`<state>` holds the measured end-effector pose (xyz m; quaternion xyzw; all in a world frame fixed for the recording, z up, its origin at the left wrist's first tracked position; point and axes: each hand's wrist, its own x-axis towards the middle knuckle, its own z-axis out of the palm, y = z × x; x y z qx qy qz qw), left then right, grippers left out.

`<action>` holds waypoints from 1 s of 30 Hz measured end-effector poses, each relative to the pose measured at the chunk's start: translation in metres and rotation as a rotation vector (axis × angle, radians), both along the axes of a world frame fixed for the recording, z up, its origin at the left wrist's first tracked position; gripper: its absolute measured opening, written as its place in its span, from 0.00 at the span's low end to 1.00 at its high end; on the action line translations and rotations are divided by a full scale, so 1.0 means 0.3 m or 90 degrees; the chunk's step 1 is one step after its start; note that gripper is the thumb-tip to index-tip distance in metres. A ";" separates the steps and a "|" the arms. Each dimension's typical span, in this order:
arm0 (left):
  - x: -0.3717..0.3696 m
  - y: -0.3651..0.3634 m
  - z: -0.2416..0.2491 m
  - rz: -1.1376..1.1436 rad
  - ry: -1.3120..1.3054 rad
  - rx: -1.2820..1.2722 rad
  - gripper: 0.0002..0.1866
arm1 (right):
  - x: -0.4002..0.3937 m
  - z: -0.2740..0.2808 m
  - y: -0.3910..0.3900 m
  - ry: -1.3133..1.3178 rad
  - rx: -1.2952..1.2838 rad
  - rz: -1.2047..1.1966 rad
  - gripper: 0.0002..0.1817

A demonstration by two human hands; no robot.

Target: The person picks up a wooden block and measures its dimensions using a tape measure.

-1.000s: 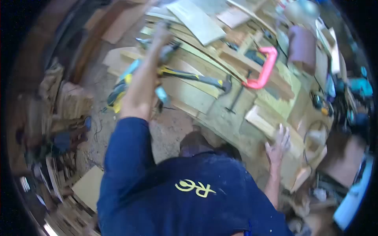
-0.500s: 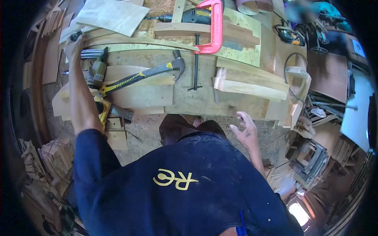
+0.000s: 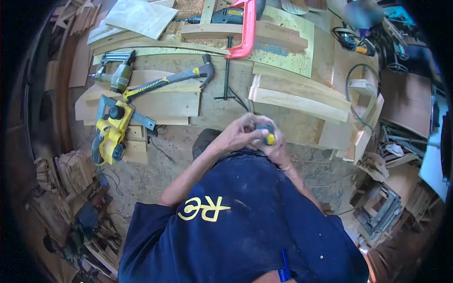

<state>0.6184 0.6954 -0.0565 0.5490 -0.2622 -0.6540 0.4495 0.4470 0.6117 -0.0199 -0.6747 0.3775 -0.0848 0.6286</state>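
Observation:
My left hand (image 3: 238,133) and my right hand (image 3: 279,152) meet in front of my chest, at the near edge of the workbench (image 3: 226,113). Both close around a small black-and-yellow tool (image 3: 268,136), whose yellow end shows between the fingers. What kind of tool it is cannot be made out. Curved wooden pieces (image 3: 297,96) lie on the bench just beyond my hands.
On the bench lie a hammer (image 3: 165,83), a red C-clamp (image 3: 244,33), a nail gun (image 3: 117,75), a drill (image 3: 230,16) and a yellow electric planer (image 3: 111,133). Cables (image 3: 353,94) and offcuts sit to the right. Wood scraps (image 3: 71,174) cover the floor on the left.
My left hand left the nail gun at the bench's far left and came back to my chest. My right hand rose to meet it, and both now grip the small tool.

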 end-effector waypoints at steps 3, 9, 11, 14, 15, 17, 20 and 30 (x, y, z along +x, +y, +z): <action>0.004 -0.034 0.058 -0.111 -0.083 0.066 0.22 | -0.160 -0.084 -0.023 -0.021 0.220 -0.084 0.27; -0.066 -0.187 -0.182 -0.041 -0.584 0.140 0.26 | -0.341 -0.236 -0.171 -0.058 0.272 -0.213 0.22; -0.078 -0.211 -0.227 -0.028 -0.617 0.197 0.24 | -0.366 -0.278 -0.279 -0.054 0.286 -0.227 0.20; -0.093 -0.207 -0.302 0.111 -0.667 0.122 0.19 | -0.387 -0.296 -0.357 -0.061 0.298 -0.226 0.18; -0.101 -0.204 -0.285 0.116 -0.668 0.125 0.19 | -0.395 -0.297 -0.374 -0.075 0.294 -0.213 0.17; -0.116 -0.192 -0.256 0.106 -0.626 0.077 0.19 | -0.412 -0.312 -0.384 -0.079 0.322 -0.206 0.19; -0.191 -0.144 -0.183 0.114 -0.652 0.163 0.18 | -0.418 -0.307 -0.385 -0.100 0.355 -0.211 0.20; -0.430 0.033 -0.048 0.278 -0.307 0.335 0.24 | -0.434 -0.326 -0.444 -0.058 0.362 -0.155 0.21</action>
